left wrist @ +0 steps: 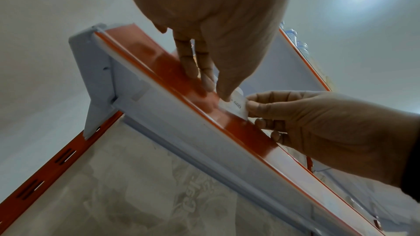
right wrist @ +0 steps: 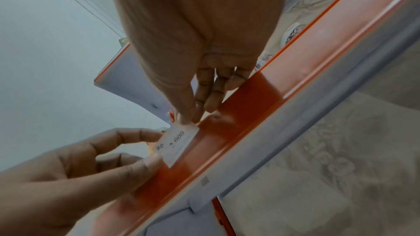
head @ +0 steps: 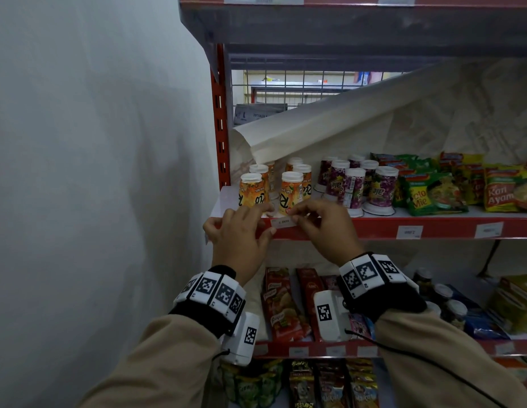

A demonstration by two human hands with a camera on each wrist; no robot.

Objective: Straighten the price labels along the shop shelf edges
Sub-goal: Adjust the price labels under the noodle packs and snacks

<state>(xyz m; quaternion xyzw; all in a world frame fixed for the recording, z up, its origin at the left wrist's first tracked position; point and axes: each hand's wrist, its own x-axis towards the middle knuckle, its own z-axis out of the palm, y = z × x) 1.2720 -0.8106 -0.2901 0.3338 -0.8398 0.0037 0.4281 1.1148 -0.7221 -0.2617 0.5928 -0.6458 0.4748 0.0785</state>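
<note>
Both hands pinch one white price label (head: 283, 222) on the red shelf edge (head: 374, 228), left hand (head: 237, 235) at its left end, right hand (head: 327, 228) at its right.

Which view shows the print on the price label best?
Right wrist: the price label faces the camera, reading "Rp 2.000". The left wrist view catches only its edge, and in the head view it is tiny between both hands.

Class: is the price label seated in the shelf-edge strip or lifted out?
Partly out: both hands pinch the price label, its upper edge standing clear of the red strip.
</note>
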